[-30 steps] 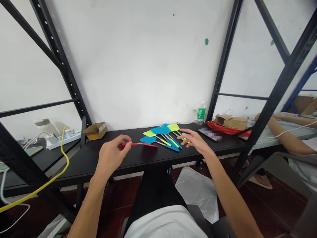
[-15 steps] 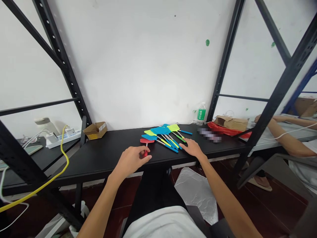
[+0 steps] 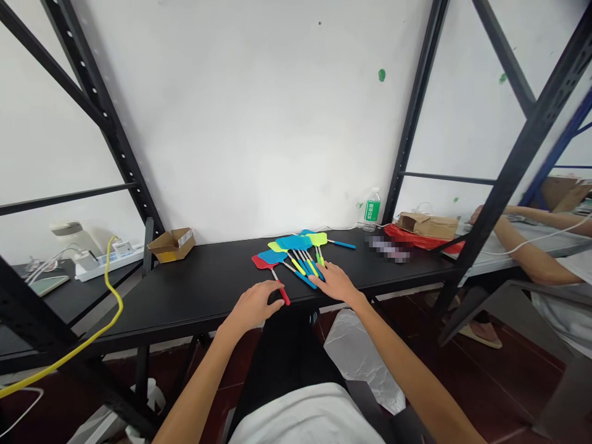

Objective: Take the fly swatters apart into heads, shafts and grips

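**A red fly swatter (image 3: pixel 261 263) in one hand, beside a pile of bright fly swatters (image 3: pixel 296 250)**

Seen from behind a seated person, two bare hands reach over a black tabletop (image 3: pixel 198 302). The left hand (image 3: pixel 252 306) is curled closed around the red grip, with the handle's tip poking out past the fingers. The swatter's flat red head points away, up the tabletop, and lies just beside the pile. This hold appears to keep it apart from the others.

The right hand (image 3: pixel 335 283) is open, its fingers (image 3: pixel 321 266) spread and reaching to the handles of the pile. It seems to steady them rather than grip them, though the contact is hard to judge. The blue, lime and yellow-green swatters overlap, their heads bunched together and their handles fanning toward the person.

Farther along the tabletop stand a small opened cardboard box (image 3: pixel 171 245) and a water bottle with a green label (image 3: pixel 371 209). A blurred flat object (image 3: pixel 388 250) lies near a red bag (image 3: pixel 407 237). Black steel shelf uprights (image 3: pixel 416 111) frame a white wall (image 3: pixel 250 111). To the right, a co-worker's arm (image 3: pixel 531 256) rests on a neighbouring table.
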Demonstrator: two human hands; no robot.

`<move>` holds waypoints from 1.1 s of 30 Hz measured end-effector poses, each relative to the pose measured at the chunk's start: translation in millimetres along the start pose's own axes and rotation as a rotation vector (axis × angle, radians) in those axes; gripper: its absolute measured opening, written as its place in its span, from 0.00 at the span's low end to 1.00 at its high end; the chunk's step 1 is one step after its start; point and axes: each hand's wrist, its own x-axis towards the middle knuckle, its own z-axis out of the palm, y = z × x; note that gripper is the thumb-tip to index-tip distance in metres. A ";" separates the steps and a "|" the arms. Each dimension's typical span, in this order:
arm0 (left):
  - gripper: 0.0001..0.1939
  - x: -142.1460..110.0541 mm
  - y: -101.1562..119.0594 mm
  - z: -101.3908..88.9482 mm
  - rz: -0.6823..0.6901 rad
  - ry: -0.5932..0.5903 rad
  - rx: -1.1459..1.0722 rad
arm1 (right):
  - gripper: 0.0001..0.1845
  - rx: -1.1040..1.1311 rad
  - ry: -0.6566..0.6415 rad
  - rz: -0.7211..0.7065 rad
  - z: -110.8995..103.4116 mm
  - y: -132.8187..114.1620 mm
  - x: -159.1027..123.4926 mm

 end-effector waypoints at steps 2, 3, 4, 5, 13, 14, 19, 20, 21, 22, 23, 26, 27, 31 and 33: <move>0.28 3.2 -4.6 10.5 0.001 0.000 0.005 | 0.46 0.001 -0.010 -0.014 3.2 -12.0 -2.4; 0.31 4.8 -6.4 16.6 0.006 -0.001 0.011 | 0.47 0.009 -0.022 -0.029 5.0 -18.0 -3.6; 0.33 6.3 -7.8 23.1 0.011 -0.002 0.019 | 0.48 0.018 -0.026 -0.042 6.8 -23.8 -4.9; 0.35 7.7 -9.0 29.8 0.016 -0.003 0.028 | 0.49 0.030 -0.039 -0.062 8.4 -29.0 -6.2; 0.40 35.5 -19.7 64.1 0.040 0.062 0.120 | 0.40 0.219 -0.067 -0.200 3.8 -29.1 0.0; 0.40 42.2 -22.6 63.8 0.057 0.046 0.121 | 0.39 0.232 -0.051 -0.189 2.6 -22.5 5.7; 0.38 73.4 -41.8 53.5 0.186 -0.067 0.105 | 0.39 0.072 -0.028 0.035 4.2 34.2 49.7; 0.38 78.3 -45.6 50.9 0.221 -0.074 0.100 | 0.39 0.016 -0.017 0.091 4.8 48.1 59.5; 0.38 82.9 -49.0 48.4 0.256 -0.079 0.096 | 0.39 -0.036 0.003 0.144 4.9 61.5 68.9; 0.38 87.5 -52.1 46.1 0.288 -0.083 0.095 | 0.38 -0.080 0.030 0.192 4.3 73.9 77.7; 0.38 92.3 -55.0 44.2 0.315 -0.088 0.095 | 0.38 -0.121 0.060 0.231 3.1 84.8 85.8; 0.39 109.4 -62.6 41.3 0.382 -0.107 0.091 | 0.36 -0.204 0.093 0.282 -3.2 104.5 105.3; 0.39 115.9 -64.9 41.3 0.403 -0.111 0.084 | 0.34 -0.217 0.089 0.280 -5.5 105.9 110.1; 0.40 142.1 -71.6 44.1 0.487 -0.129 0.046 | 0.23 -0.208 0.114 0.201 -10.8 88.6 120.1; 0.42 152.7 -73.1 45.7 0.527 -0.143 0.024 | 0.18 -0.122 0.109 0.105 -9.8 71.2 120.2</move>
